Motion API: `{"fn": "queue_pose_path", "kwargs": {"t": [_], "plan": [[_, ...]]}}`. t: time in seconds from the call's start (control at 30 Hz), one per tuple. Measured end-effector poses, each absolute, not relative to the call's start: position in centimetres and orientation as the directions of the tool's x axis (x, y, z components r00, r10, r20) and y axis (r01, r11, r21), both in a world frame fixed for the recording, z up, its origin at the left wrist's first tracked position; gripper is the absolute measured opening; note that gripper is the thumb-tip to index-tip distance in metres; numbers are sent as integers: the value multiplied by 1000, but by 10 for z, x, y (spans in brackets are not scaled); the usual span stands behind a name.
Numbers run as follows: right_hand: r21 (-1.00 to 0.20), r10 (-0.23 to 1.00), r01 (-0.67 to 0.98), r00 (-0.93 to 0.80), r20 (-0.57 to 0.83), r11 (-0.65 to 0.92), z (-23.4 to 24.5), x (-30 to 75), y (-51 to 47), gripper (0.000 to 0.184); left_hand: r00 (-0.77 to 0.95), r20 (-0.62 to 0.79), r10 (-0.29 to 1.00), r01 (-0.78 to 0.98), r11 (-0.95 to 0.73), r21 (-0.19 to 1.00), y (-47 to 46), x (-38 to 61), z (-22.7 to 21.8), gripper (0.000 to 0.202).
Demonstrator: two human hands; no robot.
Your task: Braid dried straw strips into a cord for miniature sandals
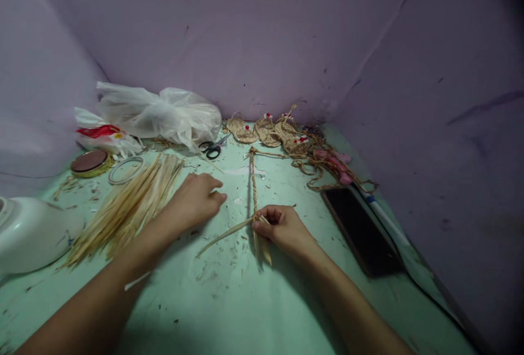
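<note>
A thin braid of dried straw [254, 183] runs down the middle of the table, its far end knotted and joined to a cord that leads right. My right hand [282, 229] pinches the braid's near end between thumb and fingers. Loose strands [227, 235] fan out below and to the left of that grip. My left hand [198, 196] is off to the left of the braid, thumb and forefinger apart, with nothing visible in it. Beside my left forearm lies a bundle of flat dried straw strips [135, 199].
Scissors [213, 150] lie near a clear plastic bag [159, 112]. Small woven straw pieces with beads [268, 132] line the back wall. A phone [360, 232] and a black cable [434, 297] are at right. Left are a round tin [89, 163], a ring [126, 170] and a white container [36, 235].
</note>
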State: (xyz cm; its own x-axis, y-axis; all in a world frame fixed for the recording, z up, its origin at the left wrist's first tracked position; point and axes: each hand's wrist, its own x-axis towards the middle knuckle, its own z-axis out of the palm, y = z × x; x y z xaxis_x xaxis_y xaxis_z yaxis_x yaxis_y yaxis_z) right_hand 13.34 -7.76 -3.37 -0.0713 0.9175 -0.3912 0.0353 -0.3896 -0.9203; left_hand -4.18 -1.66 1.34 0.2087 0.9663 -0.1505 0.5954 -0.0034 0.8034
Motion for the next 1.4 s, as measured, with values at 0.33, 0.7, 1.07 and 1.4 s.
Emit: {"fn": "queue_pose_path", "kwargs": {"t": [0.33, 0.7, 1.07, 1.4], "plan": [[-949, 949, 103, -71, -307, -299, -37, 134, -80, 8, 258, -307, 916, 681, 53, 730, -53, 6, -10, 17], [-946, 943, -44, -103, -317, -322, -45, 133, -78, 12, 289, -542, 789, 505, 355, 787, -45, 2, -10, 8], [-950, 946, 84, -98, -308, -300, -47, 135, -77, 15, 334, -555, 762, 291, 477, 829, -39, 1, -23, 9], [-938, 924, 38, -162, -347, -345, -39, 138, -77, 13, 357, -529, 769, 211, 486, 848, -36, -1, -28, 10]]}}
